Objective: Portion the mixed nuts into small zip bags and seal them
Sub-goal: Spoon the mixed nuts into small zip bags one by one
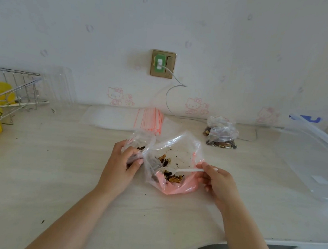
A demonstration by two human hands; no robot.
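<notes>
Your right hand [216, 182] pinches a white plastic spoon [183, 170], its bowl inside the large open bag of mixed nuts [172, 164]. Just left of that bag, your left hand [121, 163] grips a small zip bag [138, 142]; two filled bags [220, 133] lie behind it to the right.

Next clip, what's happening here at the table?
A person is portioning mixed nuts. The right hand holds a white plastic spoon dipped into the nuts in the large open bag, while the left hand grips a small zip bag beside it, already holding some nuts. Two filled small bags sit further back on the right, and a stack of empty zip bags lies near the wall.
</notes>
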